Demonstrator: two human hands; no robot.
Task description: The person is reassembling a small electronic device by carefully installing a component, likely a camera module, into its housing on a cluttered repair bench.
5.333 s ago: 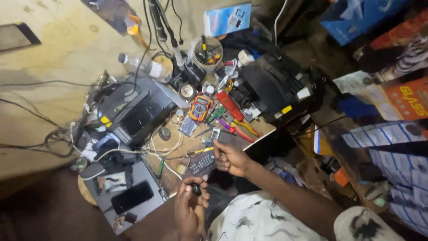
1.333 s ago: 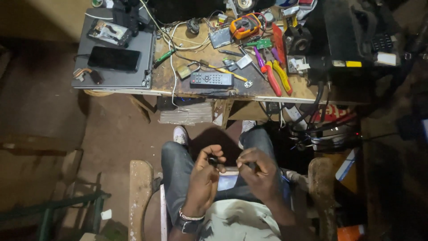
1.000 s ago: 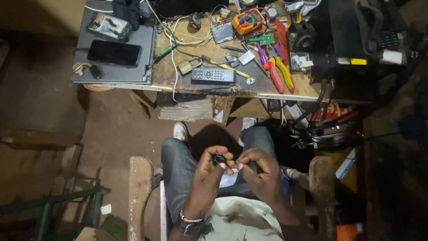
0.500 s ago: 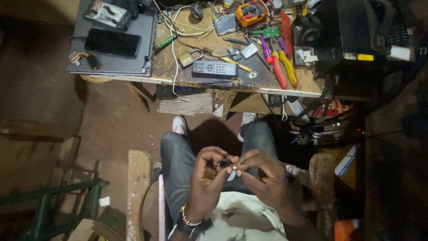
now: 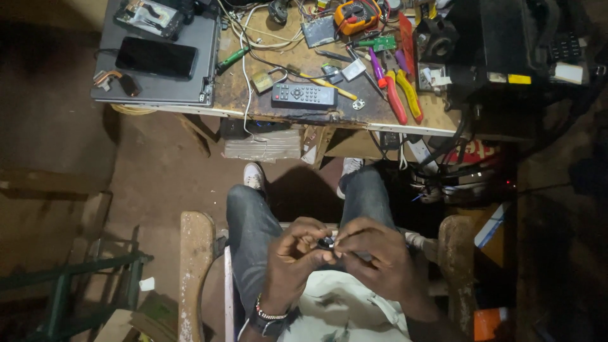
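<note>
- I see my left hand [image 5: 292, 258] over my lap, its fingers curled inward and pinching a small dark part [image 5: 326, 242] at the fingertips.
- My right hand [image 5: 375, 256] meets it from the other side, fingers pressed together on the same part, so both hands touch there.
- The part sits between the two sets of fingertips, above my knees; it is too small and dim for me to say what it is, perhaps a round component.
- Ahead of my feet stands the wooden workbench [image 5: 278, 107], well apart from my hands.
- On it lie a grey remote control [image 5: 304, 95], red and yellow pliers [image 5: 399, 95], an orange multimeter [image 5: 356, 14] and a dark phone [image 5: 156, 57] on a closed laptop [image 5: 196, 44].
</note>
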